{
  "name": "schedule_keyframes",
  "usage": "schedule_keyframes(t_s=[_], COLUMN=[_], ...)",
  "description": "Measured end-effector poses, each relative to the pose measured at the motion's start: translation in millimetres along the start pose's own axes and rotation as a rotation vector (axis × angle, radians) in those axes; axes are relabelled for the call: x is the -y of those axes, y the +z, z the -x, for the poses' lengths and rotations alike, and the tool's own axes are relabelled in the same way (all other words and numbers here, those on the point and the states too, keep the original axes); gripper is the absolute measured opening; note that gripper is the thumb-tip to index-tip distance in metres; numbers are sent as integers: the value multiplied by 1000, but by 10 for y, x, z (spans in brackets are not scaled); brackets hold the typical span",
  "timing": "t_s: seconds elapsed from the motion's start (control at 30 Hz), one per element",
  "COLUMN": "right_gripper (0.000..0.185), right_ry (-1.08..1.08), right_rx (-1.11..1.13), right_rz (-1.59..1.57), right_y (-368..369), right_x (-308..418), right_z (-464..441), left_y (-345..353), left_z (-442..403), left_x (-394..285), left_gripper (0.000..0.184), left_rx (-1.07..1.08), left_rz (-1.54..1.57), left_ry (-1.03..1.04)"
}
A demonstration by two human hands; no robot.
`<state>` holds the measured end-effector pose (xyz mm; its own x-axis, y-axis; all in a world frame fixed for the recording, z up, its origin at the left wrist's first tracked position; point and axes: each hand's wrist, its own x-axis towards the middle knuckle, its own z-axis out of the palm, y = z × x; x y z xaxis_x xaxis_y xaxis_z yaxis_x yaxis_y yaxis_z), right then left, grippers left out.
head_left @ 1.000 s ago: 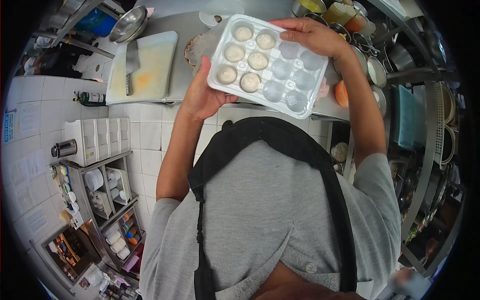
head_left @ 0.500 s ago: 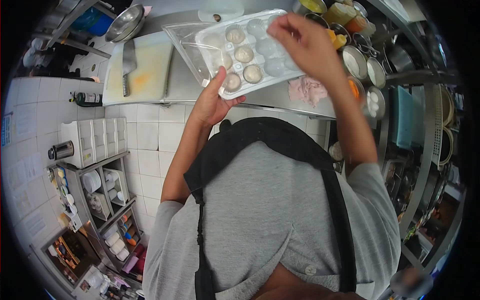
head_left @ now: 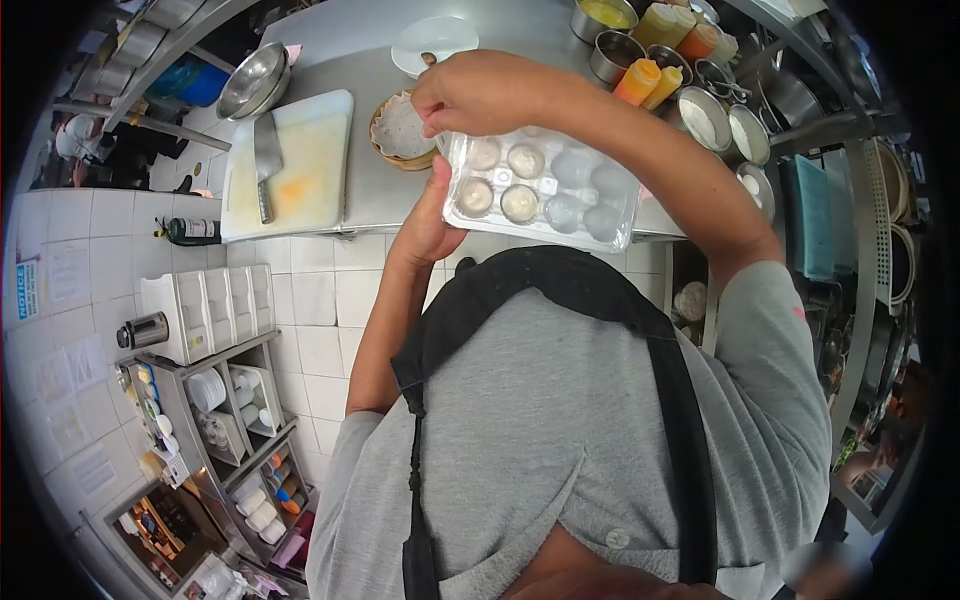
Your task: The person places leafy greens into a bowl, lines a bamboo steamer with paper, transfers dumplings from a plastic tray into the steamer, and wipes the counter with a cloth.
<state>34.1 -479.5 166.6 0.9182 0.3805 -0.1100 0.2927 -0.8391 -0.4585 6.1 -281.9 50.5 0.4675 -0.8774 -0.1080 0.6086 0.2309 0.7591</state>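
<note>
A person in a grey shirt (head_left: 590, 400) and black apron (head_left: 540, 270) stands at the near edge of the counter (head_left: 350, 55). The left hand (head_left: 432, 222) grips the left end of a clear plastic tray (head_left: 548, 186), thumb up along its side. The tray is held up across the line of the counter's near edge. Four pale round pieces (head_left: 519, 204) show in its left cups; the right cups in view hold nothing, and the forearm hides much of the far row.

The right arm crosses above the tray, bringing the right hand (head_left: 475, 92) over its far left corner. Its fingers are bent and drawn together beside a paper-lined bamboo basket (head_left: 400, 161), at that basket's right rim; whether they pinch anything cannot be told.

Toward the near left corner of the counter lies a white cutting board (head_left: 315, 150), a knife (head_left: 268, 155) along its left part. Farther back by the left edge sit nested metal bowls (head_left: 250, 82). Beyond the basket, nearer the far edge, is a pale dish (head_left: 405, 45). Squeeze bottles (head_left: 638, 82), metal pots and bowls of white powder (head_left: 699, 112) crowd the right end.
</note>
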Motion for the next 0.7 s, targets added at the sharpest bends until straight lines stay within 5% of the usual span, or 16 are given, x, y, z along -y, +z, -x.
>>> schedule_keyframes(t_s=[0.13, 0.2, 0.27, 0.33, 0.47, 0.6, 0.7], right_gripper=[22, 16, 16, 16, 21, 31, 41], right_ry=[56, 158, 196, 236, 266, 152, -102], right_rx=[-25, 30, 52, 76, 55, -23, -677], right_rz=[73, 210, 280, 348, 331, 104, 191], right_y=[206, 348, 420, 504, 773, 908, 691], right_x=[33, -11, 22, 42, 151, 458, 553], right_z=[-59, -174, -252, -321, -501, -708, -385], left_y=[-290, -137, 70, 254, 165, -38, -215], left_z=[153, 295, 271, 229, 109, -2, -70], left_x=[285, 204, 221, 115, 304, 625, 658], left_gripper=[103, 118, 105, 81, 65, 54, 54], left_rx=[132, 41, -13, -78, -130, -261, -364], left_rz=[217, -117, 63, -130, -126, 166, 248], left_ry=[-48, -184, -118, -221, -297, -134, 20])
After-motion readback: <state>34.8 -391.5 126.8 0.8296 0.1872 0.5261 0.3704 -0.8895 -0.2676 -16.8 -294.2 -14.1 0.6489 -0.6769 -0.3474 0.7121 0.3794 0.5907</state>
